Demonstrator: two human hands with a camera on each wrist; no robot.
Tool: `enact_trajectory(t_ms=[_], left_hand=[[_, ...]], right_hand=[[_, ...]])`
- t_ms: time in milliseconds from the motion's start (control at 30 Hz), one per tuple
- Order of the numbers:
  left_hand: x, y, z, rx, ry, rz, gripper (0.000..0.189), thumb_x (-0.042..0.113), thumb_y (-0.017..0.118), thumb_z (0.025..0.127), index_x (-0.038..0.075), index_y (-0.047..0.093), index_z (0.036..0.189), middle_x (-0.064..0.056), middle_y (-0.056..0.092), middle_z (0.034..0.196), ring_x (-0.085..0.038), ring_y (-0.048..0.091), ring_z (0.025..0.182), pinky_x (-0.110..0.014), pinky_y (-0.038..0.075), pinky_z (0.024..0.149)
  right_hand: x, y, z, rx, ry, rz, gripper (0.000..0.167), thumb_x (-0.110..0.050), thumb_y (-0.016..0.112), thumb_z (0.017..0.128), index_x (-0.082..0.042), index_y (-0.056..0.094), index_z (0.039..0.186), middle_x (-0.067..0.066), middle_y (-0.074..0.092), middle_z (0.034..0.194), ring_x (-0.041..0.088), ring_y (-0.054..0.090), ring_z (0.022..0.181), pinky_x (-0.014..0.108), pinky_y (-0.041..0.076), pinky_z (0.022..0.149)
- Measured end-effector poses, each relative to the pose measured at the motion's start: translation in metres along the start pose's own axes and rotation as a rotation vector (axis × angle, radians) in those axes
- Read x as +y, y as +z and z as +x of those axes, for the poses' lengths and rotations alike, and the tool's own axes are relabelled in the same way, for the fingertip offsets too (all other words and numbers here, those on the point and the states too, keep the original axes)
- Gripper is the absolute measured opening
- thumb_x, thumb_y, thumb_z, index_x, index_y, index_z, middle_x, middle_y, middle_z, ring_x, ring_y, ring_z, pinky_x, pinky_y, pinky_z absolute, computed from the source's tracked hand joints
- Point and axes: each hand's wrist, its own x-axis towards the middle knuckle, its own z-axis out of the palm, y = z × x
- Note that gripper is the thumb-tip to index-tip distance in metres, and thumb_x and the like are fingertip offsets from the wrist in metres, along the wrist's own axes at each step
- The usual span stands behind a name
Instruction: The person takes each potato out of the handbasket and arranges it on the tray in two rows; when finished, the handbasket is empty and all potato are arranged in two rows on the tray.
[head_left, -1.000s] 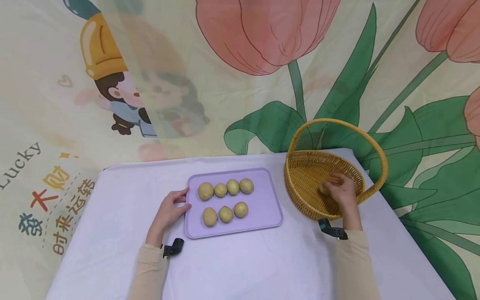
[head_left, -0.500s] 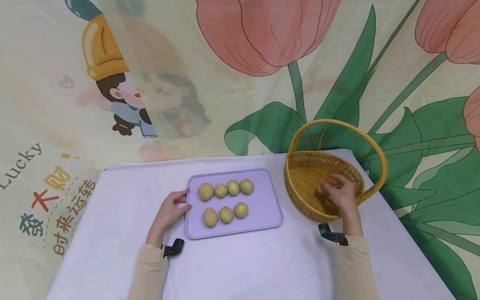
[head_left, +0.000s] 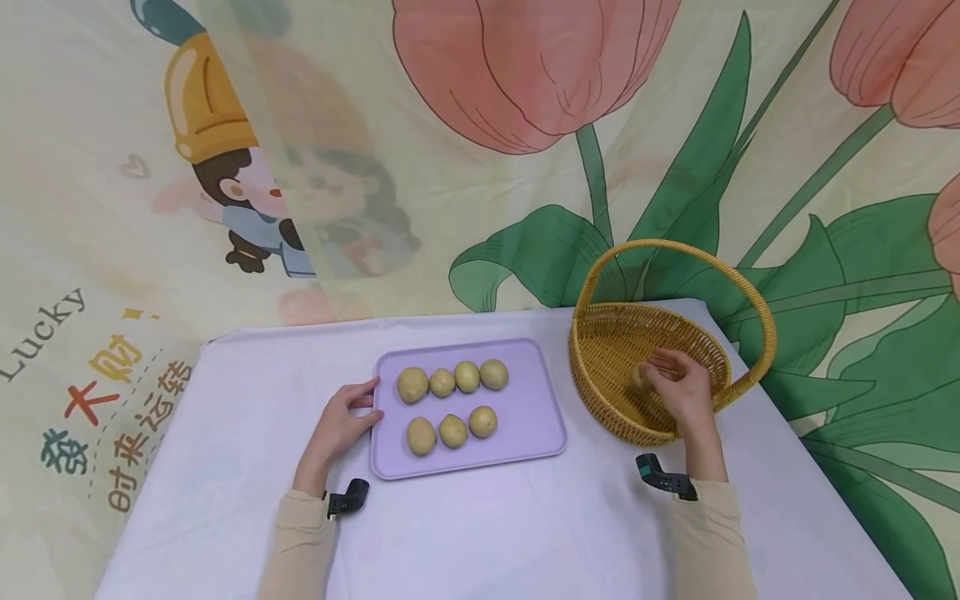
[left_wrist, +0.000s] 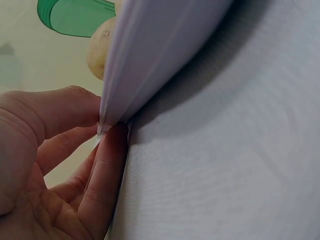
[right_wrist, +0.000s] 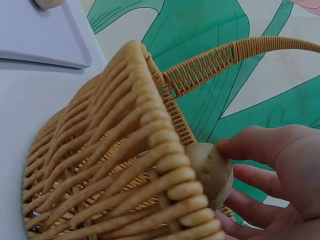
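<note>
At the left end of a lilac tray [head_left: 525,417], my left hand [head_left: 341,423] pinches the rim. The left wrist view shows its thumb [left_wrist: 65,107] against the rim and a finger lower down by the tray's underside. Several potatoes [head_left: 412,384] lie on the tray in two rows. My right hand [head_left: 682,390] reaches into the wicker basket [head_left: 603,354] and holds a potato [right_wrist: 210,172] between thumb and fingers. In the right wrist view the basket's near rim covers part of that potato.
The basket's tall arched handle [head_left: 675,243] rises over the right hand. A white cloth [head_left: 487,533] covers the table. Behind it hangs a printed backdrop [head_left: 525,75] with tulips. Each wrist wears a black strap-on camera [head_left: 348,497].
The right hand, with the potato in its fingers, has shifted very slightly left inside the basket. The left hand stays at the tray's rim, and the potatoes on the tray stay put.
</note>
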Motion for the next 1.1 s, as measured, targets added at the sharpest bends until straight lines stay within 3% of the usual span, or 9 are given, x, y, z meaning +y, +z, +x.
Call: enact_trajectory(t_ms=[500, 1100], left_hand=[[0.000, 0.000, -0.001, 0.004, -0.009, -0.001, 0.057, -0.002, 0.070, 0.084, -0.002, 0.053, 0.139, -0.025, 0.052, 0.127, -0.038, 0.059, 0.113, -0.047, 0.044, 0.101], [0.000, 0.002, -0.001, 0.008, -0.007, 0.002, 0.057, -0.002, 0.070, 0.085, -0.002, 0.053, 0.139, -0.025, 0.053, 0.126, -0.038, 0.059, 0.113, -0.047, 0.043, 0.101]], right_hand=[[-0.009, 0.006, -0.010, -0.006, -0.004, 0.033, 0.048, -0.025, 0.065, 0.094, -0.001, 0.055, 0.135, 0.019, 0.059, 0.128, 0.032, 0.057, 0.114, 0.013, 0.046, 0.074], [-0.017, 0.006, -0.018, -0.007, 0.011, 0.044, 0.047, -0.028, 0.066, 0.094, -0.005, 0.057, 0.135, 0.017, 0.060, 0.130, 0.029, 0.056, 0.116, 0.009, 0.046, 0.075]])
